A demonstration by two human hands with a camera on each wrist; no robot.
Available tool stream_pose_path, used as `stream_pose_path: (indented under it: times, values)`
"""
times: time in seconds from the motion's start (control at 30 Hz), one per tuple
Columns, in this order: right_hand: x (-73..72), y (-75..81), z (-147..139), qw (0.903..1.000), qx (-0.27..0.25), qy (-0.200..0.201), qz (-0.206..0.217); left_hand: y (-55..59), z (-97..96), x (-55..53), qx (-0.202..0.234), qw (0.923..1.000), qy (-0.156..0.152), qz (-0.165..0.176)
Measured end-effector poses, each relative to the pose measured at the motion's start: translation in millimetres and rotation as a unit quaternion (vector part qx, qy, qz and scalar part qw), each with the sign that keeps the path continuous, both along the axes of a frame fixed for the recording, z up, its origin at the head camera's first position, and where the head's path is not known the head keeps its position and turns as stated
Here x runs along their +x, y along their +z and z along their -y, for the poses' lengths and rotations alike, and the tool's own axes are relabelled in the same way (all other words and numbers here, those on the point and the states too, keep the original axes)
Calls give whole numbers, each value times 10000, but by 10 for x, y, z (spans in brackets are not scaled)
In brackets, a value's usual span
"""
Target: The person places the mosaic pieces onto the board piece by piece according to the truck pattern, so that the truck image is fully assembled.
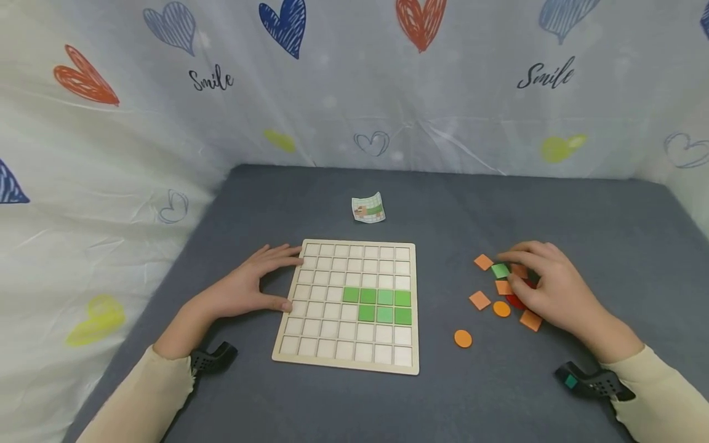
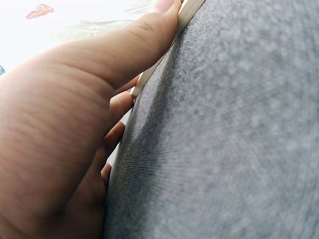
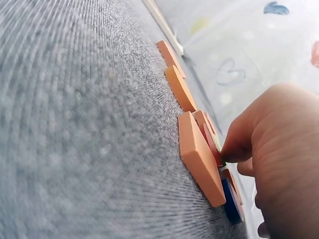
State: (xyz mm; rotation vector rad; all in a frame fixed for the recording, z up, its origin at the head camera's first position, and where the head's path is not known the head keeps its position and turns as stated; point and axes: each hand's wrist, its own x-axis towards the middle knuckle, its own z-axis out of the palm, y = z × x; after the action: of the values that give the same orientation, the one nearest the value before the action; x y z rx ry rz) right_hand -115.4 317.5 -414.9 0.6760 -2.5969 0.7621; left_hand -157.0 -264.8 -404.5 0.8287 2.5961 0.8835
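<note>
A square wooden grid board [image 1: 346, 367] lies on the table, with several green square tiles [image 1: 367, 296] in two rows toward its right side. My left hand [image 1: 249, 277] rests at the board's left edge, thumb on the rim and fingertips at the upper left side. In the left wrist view the thumb lies along the wooden edge [image 2: 185, 20]. Over the loose pieces at the right is my right hand [image 1: 545, 280], thumb and index finger apart beside a green square tile [image 1: 500, 271]. Part of a red piece [image 1: 515, 301] shows under that hand, which hides other pieces.
Orange square tiles [image 1: 479, 300] and orange round pieces [image 1: 463, 338] lie around the right hand. A blue round piece [image 3: 232, 201] shows in the right wrist view. Behind the board is a small printed pattern card [image 1: 368, 208]. A patterned curtain [image 1: 343, 92] hangs beyond the table.
</note>
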Motion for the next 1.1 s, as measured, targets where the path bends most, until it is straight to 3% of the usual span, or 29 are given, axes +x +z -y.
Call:
stream_pose_path:
  times: [0.23,0.47,0.7,1.1]
  values:
    - [-9,-12,-10,9988,-27,-129,468,-10,-6,2,16,10000,-39,11]
    - [-38,5,-47,9990,-79,-29,429,-12,-5,2,41,10000,-5,7]
    - [-52,-23,-72,9987,-81,349,370,-14,7,5,39,10000,-22,-11]
    - [-42,-1,-20,9978,-106,366,552,-2,0,3,48,10000,-34,8]
